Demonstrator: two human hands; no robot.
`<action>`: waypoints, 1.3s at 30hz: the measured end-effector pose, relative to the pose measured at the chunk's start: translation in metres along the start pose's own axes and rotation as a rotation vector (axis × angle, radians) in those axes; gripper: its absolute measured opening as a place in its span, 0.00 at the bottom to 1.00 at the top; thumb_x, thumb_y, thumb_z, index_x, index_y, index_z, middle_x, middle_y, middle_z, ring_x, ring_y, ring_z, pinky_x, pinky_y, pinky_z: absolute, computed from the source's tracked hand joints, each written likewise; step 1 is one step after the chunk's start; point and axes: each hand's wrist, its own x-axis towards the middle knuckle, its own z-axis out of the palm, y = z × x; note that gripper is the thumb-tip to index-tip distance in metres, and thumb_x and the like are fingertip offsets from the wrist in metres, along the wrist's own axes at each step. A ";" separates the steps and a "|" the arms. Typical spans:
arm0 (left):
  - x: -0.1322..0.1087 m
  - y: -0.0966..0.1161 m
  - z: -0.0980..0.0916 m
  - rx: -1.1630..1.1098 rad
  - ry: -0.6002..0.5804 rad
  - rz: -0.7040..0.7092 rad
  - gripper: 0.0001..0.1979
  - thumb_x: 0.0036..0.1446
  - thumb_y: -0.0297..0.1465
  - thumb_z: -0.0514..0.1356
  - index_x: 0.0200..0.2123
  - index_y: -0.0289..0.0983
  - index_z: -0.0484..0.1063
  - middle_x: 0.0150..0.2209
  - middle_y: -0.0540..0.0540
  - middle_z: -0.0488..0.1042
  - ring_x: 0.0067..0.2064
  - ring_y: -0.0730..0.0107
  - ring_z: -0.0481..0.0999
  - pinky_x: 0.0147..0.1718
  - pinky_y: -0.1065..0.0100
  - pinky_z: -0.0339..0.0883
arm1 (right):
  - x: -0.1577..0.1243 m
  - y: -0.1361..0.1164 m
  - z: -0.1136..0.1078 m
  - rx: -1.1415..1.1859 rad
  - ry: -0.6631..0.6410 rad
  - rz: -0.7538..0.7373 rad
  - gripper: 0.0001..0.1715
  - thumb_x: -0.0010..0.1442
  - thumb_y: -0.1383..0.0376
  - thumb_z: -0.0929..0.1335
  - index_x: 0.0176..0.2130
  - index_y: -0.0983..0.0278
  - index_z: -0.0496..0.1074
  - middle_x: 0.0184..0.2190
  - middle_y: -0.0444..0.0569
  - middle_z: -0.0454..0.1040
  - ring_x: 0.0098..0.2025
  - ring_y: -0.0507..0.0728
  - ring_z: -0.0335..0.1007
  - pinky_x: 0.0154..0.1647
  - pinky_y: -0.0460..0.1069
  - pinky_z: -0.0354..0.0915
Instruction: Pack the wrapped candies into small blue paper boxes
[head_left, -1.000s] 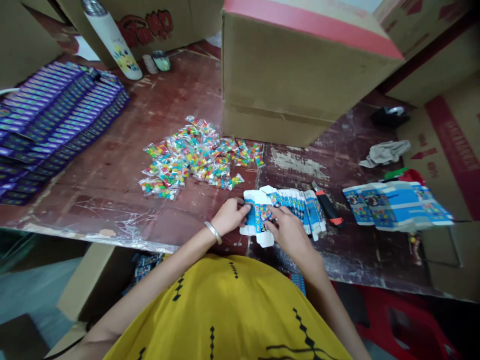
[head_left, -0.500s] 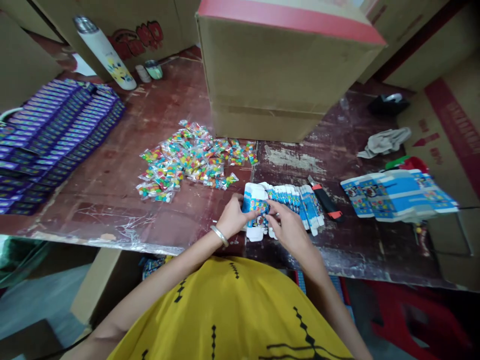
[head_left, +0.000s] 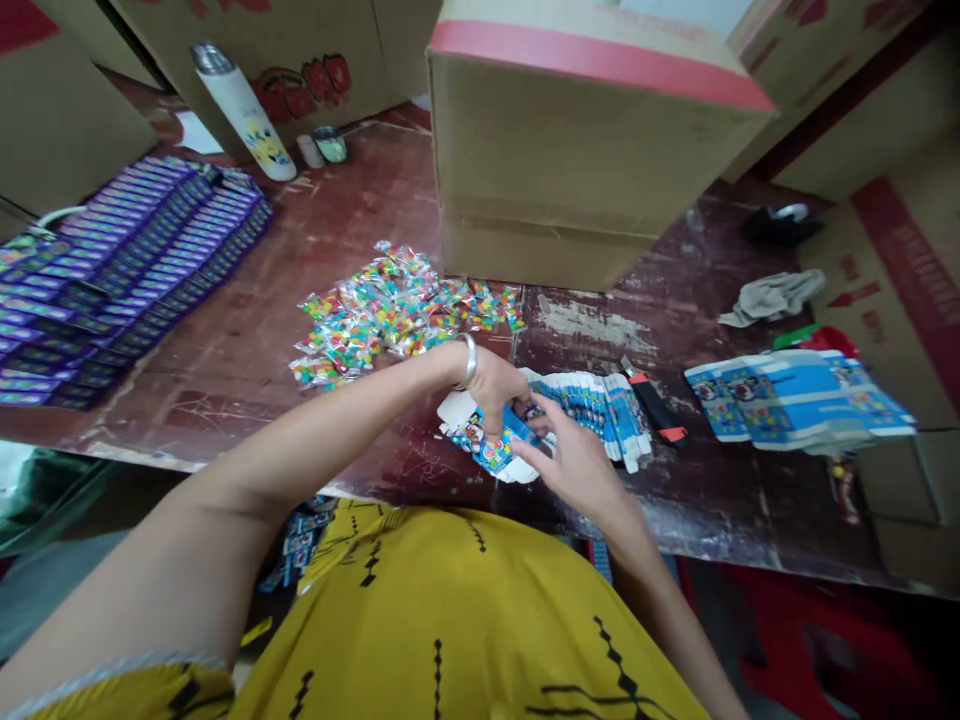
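A small blue candy carton [head_left: 501,456] with colourful print and white end flaps lies slanted at the table's front, between my hands. My left hand [head_left: 496,383], with a bangle at the wrist, reaches over from above, its thumb pressing on the printed panel and its fingers bent over the far side. From the right, my right hand [head_left: 576,456] grips the carton's other side between thumb and fingers. Part of the carton is hidden behind the fingers. Just beyond it leans a row of flat blue cartons [head_left: 592,398]. Clear candy packets [head_left: 405,300] lie heaped behind my left wrist.
A tall cardboard box [head_left: 555,150] stands at the back. Purple boxes [head_left: 150,250] are stacked at left, near a white flask [head_left: 251,120]. On the right lie a utility knife [head_left: 654,405] with its blade out, more flat blue cartons [head_left: 799,395] and a crumpled cloth [head_left: 776,297].
My left hand has swung from the carton's left side to above it. The carton has turned from upright to slanted. The right hand stays at its right side. The view has shifted slightly.
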 end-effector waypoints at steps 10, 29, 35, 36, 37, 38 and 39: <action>-0.007 -0.036 0.009 0.049 0.440 -0.026 0.26 0.39 0.27 0.68 0.45 0.33 0.72 0.41 0.43 0.77 0.39 0.63 0.74 0.38 0.68 0.66 | -0.011 0.014 0.051 0.038 0.127 0.177 0.31 0.60 0.62 0.65 0.61 0.64 0.58 0.30 0.46 0.75 0.32 0.57 0.72 0.35 0.51 0.65; -0.104 -0.067 0.210 0.218 1.248 -0.603 0.19 0.61 0.37 0.56 0.55 0.40 0.69 0.54 0.38 0.69 0.54 0.52 0.66 0.51 0.51 0.63 | -0.006 0.006 0.064 -0.476 -0.190 -0.753 0.23 0.65 0.62 0.65 0.59 0.53 0.65 0.65 0.46 0.60 0.68 0.66 0.46 0.63 0.66 0.51; -0.078 -0.044 0.221 0.244 1.244 -0.618 0.18 0.62 0.38 0.55 0.52 0.37 0.70 0.49 0.37 0.70 0.48 0.53 0.67 0.45 0.54 0.66 | 0.009 0.024 0.048 -0.562 -0.185 -0.677 0.21 0.65 0.60 0.65 0.58 0.53 0.67 0.64 0.44 0.61 0.68 0.64 0.47 0.65 0.65 0.49; -0.075 -0.043 0.221 0.240 1.242 -0.599 0.17 0.62 0.38 0.55 0.51 0.37 0.71 0.48 0.37 0.70 0.47 0.54 0.68 0.44 0.55 0.66 | 0.010 0.024 0.045 -0.575 -0.168 -0.659 0.22 0.65 0.60 0.64 0.58 0.53 0.67 0.64 0.44 0.61 0.67 0.64 0.47 0.65 0.65 0.49; -0.073 -0.043 0.221 0.239 1.239 -0.577 0.16 0.62 0.38 0.55 0.49 0.37 0.71 0.48 0.37 0.71 0.47 0.55 0.68 0.44 0.56 0.66 | 0.010 0.024 0.044 -0.586 -0.147 -0.642 0.22 0.65 0.60 0.64 0.58 0.53 0.66 0.64 0.45 0.61 0.67 0.64 0.48 0.64 0.65 0.49; -0.072 -0.043 0.220 0.241 1.242 -0.561 0.16 0.62 0.38 0.55 0.49 0.37 0.71 0.48 0.37 0.71 0.47 0.55 0.68 0.45 0.55 0.66 | 0.009 0.023 0.044 -0.595 -0.123 -0.622 0.24 0.65 0.60 0.65 0.60 0.54 0.65 0.64 0.46 0.60 0.67 0.64 0.47 0.64 0.65 0.49; -0.071 -0.045 0.220 0.247 1.251 -0.552 0.16 0.62 0.38 0.55 0.49 0.36 0.71 0.50 0.36 0.70 0.49 0.54 0.68 0.47 0.55 0.66 | 0.007 0.021 0.046 -0.603 -0.096 -0.594 0.26 0.64 0.59 0.65 0.61 0.55 0.63 0.65 0.48 0.59 0.68 0.65 0.46 0.65 0.65 0.48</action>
